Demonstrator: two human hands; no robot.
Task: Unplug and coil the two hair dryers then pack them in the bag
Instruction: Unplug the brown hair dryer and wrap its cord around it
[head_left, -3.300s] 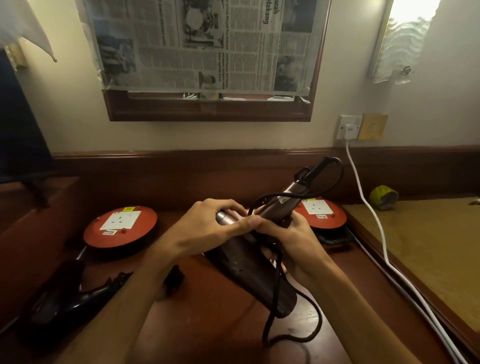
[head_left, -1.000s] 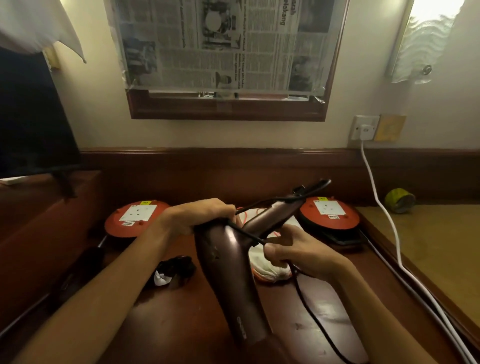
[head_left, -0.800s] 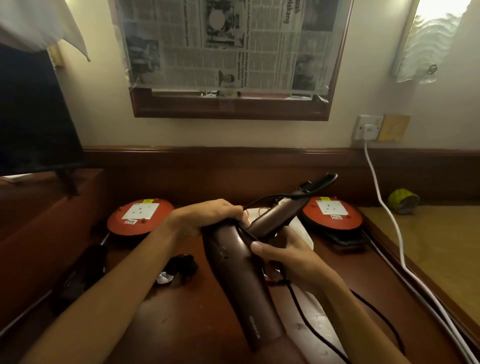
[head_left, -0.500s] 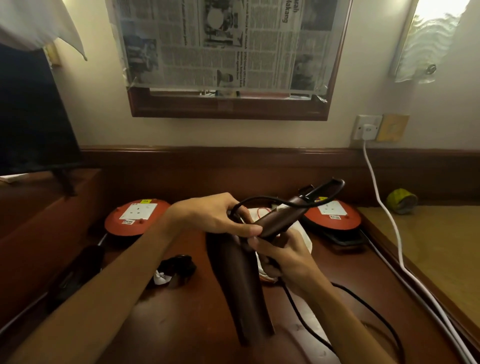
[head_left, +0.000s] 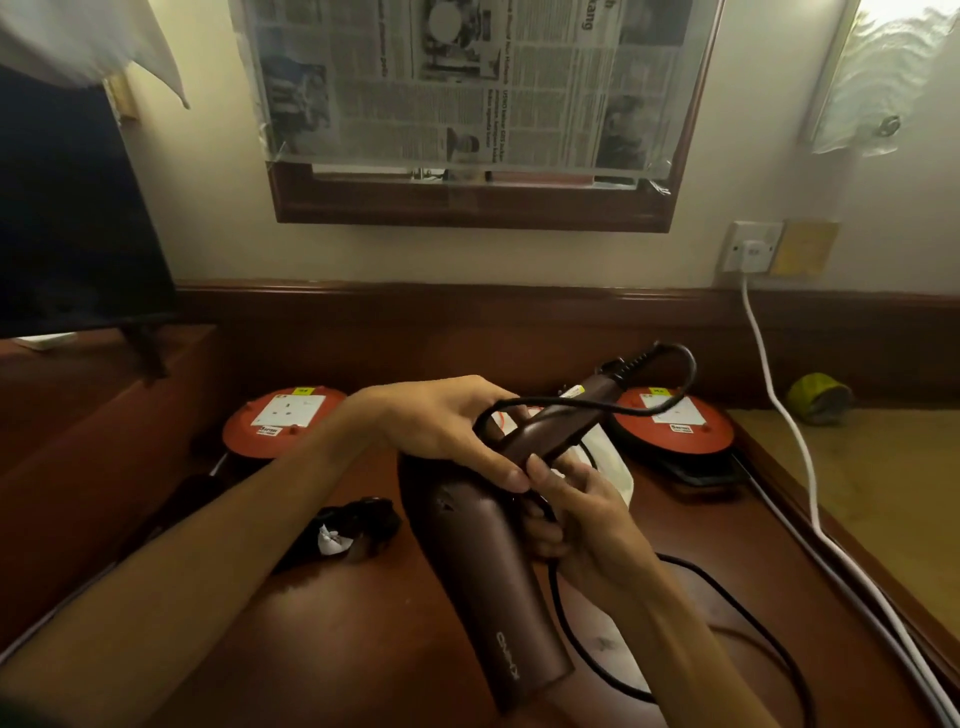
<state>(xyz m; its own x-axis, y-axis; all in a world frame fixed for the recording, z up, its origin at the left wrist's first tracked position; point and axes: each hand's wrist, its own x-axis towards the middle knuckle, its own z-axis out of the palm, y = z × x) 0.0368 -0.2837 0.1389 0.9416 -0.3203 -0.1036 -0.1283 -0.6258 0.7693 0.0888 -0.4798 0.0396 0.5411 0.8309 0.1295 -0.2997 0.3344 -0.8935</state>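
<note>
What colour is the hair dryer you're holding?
Dark brown, with a black cord; the hair dryer shows best in the head view.

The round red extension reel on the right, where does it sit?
In the head view, the round red extension reel sits at the back right of the brown wooden desk, just beyond the maroon hair dryer, below the white wall socket.

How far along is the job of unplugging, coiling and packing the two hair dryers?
Done: the brown dryer looks unplugged. In hand: the left hand grips it while the right hand winds its cord around the handle; loose cord remains on the desk. Left: nothing looks packed in the white bag.
</note>
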